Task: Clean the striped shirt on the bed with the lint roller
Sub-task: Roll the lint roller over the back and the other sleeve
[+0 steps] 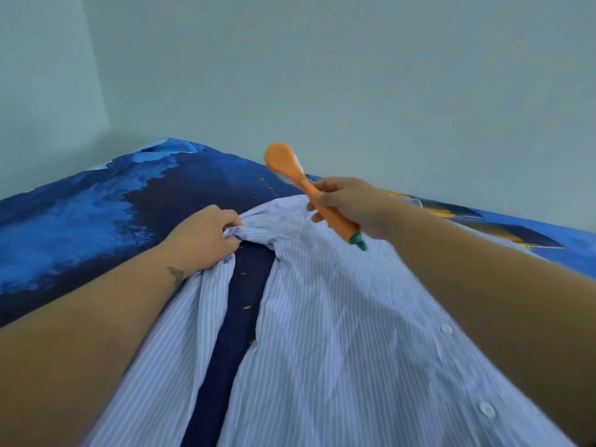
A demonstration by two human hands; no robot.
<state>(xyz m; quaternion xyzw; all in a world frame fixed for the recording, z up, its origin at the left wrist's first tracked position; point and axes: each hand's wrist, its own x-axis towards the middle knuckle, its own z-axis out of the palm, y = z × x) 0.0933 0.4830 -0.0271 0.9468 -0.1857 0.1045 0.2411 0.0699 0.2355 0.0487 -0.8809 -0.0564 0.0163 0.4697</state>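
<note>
Striped shirt (338, 333) spread over the bed (80, 221), pale blue with thin white lines, front open so that a dark strip of bedcover shows between its two halves; two white buttons along the right-hand edge. Collar end bunched up at the far side of the shirt. Left hand (203, 237) at that collar, fingers curled tight into a gathered fold of the cloth, forearm lying along the shirt's left half. Right hand (348, 204) just beyond the shirt's collar on the other side, fingers and thumb wrapped round the handle of the lint roller (309, 191). Roller lifted clear of the shirt, orange, carrot-shaped with a green tip at the near end of the handle, head tilted up and away over the bedcover, a sliver of white showing at the head's edge. Bedcover around the shirt printed in deep and bright blues, with yellow-orange shapes to the shirt's right. Plain pale wall (354, 75) past the bed.
</note>
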